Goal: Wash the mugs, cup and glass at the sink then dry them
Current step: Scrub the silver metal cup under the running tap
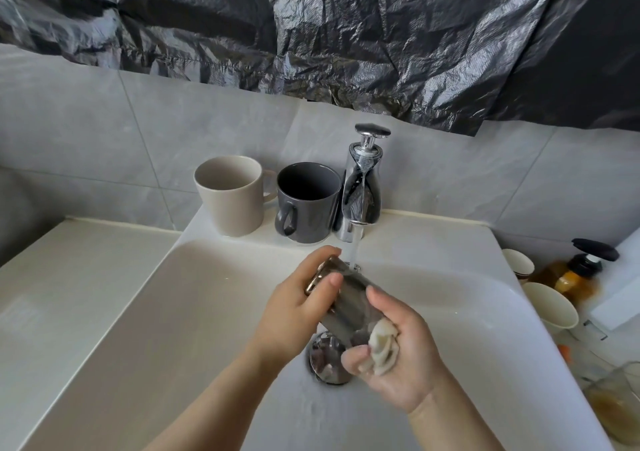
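My left hand (298, 298) grips the glass (349, 301) at ten o'clock, my right hand (405, 357) pinches a cloth (382, 346) at four o'clock; wet, the glass could slip into the sink (173, 312).

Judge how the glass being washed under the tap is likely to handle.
Probably slippery: the glass sits under running water, gripped by the left hand while the right hand holds a cloth against it. Likely fragile: it looks thin and clear, above a hard sink basin. Its straight round sides suggest it would roll if laid down.

Two mugs (268, 199) stand left of faucet (360, 187).
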A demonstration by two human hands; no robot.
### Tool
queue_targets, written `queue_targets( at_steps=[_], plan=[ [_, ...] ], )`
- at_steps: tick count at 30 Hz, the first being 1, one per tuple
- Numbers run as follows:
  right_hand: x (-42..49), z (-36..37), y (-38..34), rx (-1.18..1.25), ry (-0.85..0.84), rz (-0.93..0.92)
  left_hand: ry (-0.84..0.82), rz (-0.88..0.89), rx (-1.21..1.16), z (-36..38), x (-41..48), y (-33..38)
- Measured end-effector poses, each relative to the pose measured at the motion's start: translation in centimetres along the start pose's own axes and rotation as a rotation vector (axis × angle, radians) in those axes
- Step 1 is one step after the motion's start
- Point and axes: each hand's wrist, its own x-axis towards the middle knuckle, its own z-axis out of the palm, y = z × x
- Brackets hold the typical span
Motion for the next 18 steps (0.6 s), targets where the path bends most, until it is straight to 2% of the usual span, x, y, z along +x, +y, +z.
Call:
queue_targets(
  at_steps=[1, 3, 6, 8, 9, 10, 11, 13, 14, 16, 18],
  plan=[
    [-0.3, 0.2, -0.2, 0.049, -0.001, -0.011, -0.008, 0.026, 0.016, 0.0, 0.0, 0.0],
    [-0.3, 0.0, -0.3, -0.122, 0.061, -0.05, -0.059, -0.019, -0.056, -0.1, -0.1, 0.4],
    [0.0, -0.1, -0.2, -0.682, 0.14, -0.193, -0.21, -0.336, -0.303, -0.6, -0.1, 1.2],
    [0.2, -0.2, 0.4, -1.071, 0.177, -0.237, -0.192, -0.49, -0.396, -0.5, -0.1, 1.5],
    [0.4, -0.1, 0.7, -1.129, 0.205, -0.239, -0.147, -0.486, -0.389, -0.4, 0.0, 1.4],
    [0.4, 0.0, 0.8, -1.071, 0.207, -0.222, -0.1, -0.423, -0.355, -0.3, 0.0, 1.3],
    [0.5, -0.1, 0.8, -0.899, 0.176, -0.169, -0.065, -0.326, -0.31, -0.2, 0.0, 1.2],
    [0.5, -0.6, 0.0, -0.399, 0.05, -0.012, -0.033, -0.129, -0.207, 0.1, 0.0, 1.0],
    [0.2, -0.6, -0.2, -0.226, 0.018, 0.01, -0.023, -0.08, -0.168, 0.2, 0.0, 0.9],
    [-0.2, -0.5, -0.5, -0.137, -0.004, -0.009, -0.021, -0.052, -0.153, 0.0, 0.0, 0.9],
    [-0.3, -0.5, -0.7, -0.317, 0.044, -0.095, -0.071, -0.11, -0.166, -0.2, 0.0, 1.1]
  ],
)
